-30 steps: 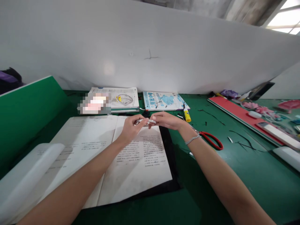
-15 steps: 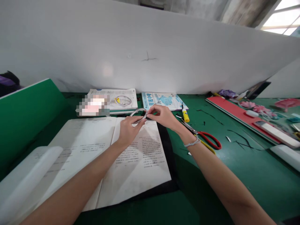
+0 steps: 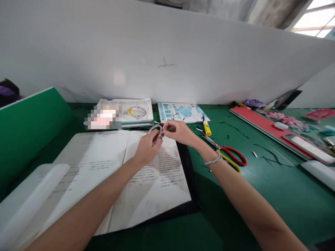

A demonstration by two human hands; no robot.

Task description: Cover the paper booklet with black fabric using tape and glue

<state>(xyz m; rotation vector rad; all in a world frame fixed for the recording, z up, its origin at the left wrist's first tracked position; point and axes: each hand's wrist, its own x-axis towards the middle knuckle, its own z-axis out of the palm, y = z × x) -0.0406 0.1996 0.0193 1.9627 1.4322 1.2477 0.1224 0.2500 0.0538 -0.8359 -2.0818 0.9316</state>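
My left hand (image 3: 148, 146) is closed around the lower side of a pale, thin ring (image 3: 154, 128), which looks like a roll or band. My right hand (image 3: 178, 132) is pinched at the ring's right edge; whether its fingertips grip the ring or something small on it is too fine to tell. Both hands are above the right page of an open book (image 3: 162, 195) printed with text. A braided grey band circles my right wrist.
Scissors (image 3: 234, 156) with red and yellow handles and a yellow glue bottle (image 3: 207, 128) lie right of my right hand. Behind are a blue-white booklet (image 3: 183, 112) and a stacked book (image 3: 142, 108). A red board (image 3: 261, 125) is farther right, a green panel (image 3: 31, 122) left.
The ring has turned more upright and dropped slightly with my left hand. My right hand has moved down a little, its fingers still pinched beside the ring.
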